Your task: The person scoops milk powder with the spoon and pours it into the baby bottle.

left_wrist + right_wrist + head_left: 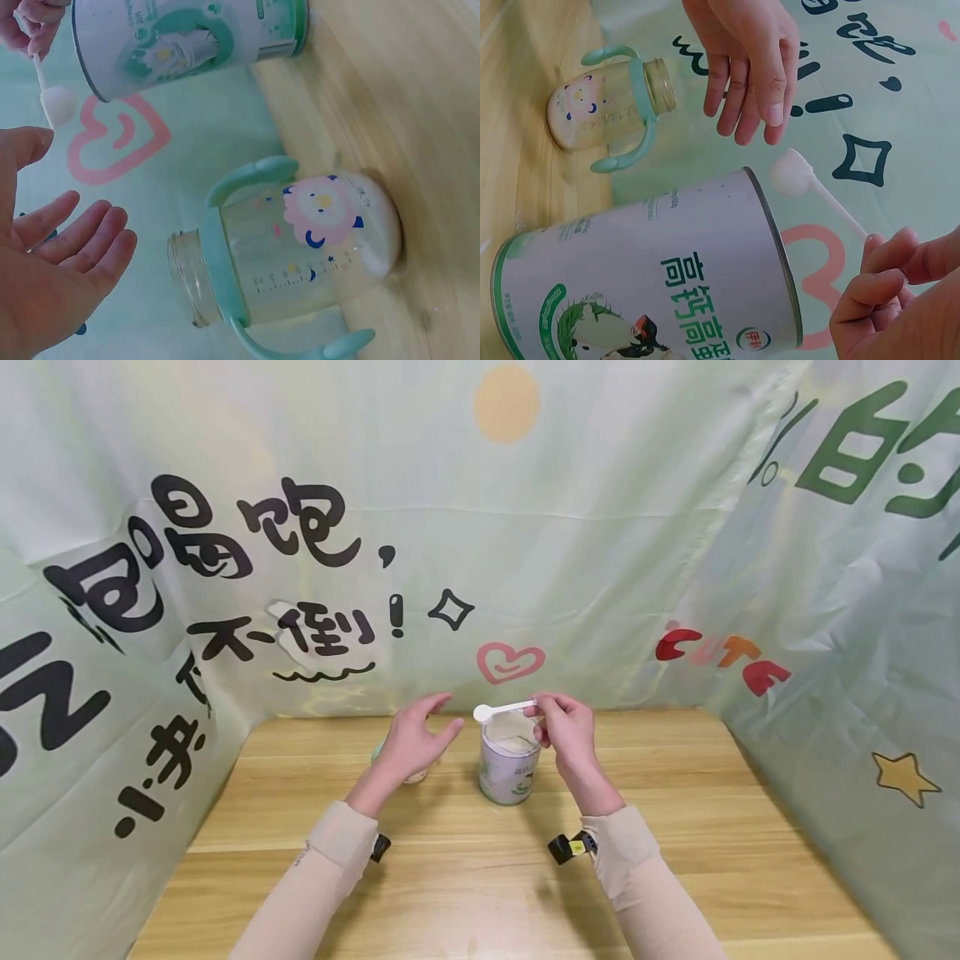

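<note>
My right hand (567, 731) pinches the handle of a white measuring scoop (483, 713), held level above the rim of an open milk powder can (507, 772). Pale powder shows inside the can, and the right wrist view shows white powder heaped in the scoop's bowl (789, 174). My left hand (415, 739) hovers left of the can, fingers spread and holding nothing, its thumb toward the scoop. Below it stands a clear baby bottle (262, 247) with mint-green handles, a sheep print and no cap; the left hand mostly hides it in the head view.
The can and bottle stand upright on a wooden table (465, 877). A printed pale green cloth (600, 568) hangs close behind and along both sides of the table.
</note>
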Available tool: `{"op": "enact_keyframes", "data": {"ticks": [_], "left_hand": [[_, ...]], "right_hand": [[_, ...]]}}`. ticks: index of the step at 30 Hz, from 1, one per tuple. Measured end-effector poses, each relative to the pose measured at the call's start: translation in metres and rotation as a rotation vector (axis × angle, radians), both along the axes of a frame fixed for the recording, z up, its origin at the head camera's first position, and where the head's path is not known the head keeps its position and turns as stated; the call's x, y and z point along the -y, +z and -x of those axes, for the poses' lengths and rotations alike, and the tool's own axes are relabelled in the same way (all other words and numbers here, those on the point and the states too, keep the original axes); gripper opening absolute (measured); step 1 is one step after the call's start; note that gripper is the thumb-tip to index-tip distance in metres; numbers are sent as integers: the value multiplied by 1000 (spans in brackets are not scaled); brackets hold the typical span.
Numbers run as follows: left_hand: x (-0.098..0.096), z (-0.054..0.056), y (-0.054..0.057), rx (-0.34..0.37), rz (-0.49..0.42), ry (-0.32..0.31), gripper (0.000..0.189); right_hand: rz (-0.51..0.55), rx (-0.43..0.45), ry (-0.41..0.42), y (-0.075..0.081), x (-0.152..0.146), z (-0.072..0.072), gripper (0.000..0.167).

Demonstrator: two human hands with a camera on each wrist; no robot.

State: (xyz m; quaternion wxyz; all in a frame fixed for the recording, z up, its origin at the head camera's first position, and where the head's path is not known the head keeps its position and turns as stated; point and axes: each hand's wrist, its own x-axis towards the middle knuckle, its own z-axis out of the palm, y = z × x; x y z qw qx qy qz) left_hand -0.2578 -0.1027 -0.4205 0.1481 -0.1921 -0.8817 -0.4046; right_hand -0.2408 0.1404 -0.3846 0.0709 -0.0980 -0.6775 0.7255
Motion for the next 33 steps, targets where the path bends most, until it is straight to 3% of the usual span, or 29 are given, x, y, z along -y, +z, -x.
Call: {"op": "enact_keyframes", "data": {"ticks": [23,33], "left_hand": [[26,-1,-1,-12,65,54,63],[36,-5,-3,42,68,52,66]], "right_hand": [[27,-6,37,4,23,1,22],[20,-26,55,2,36,3,21]]}}
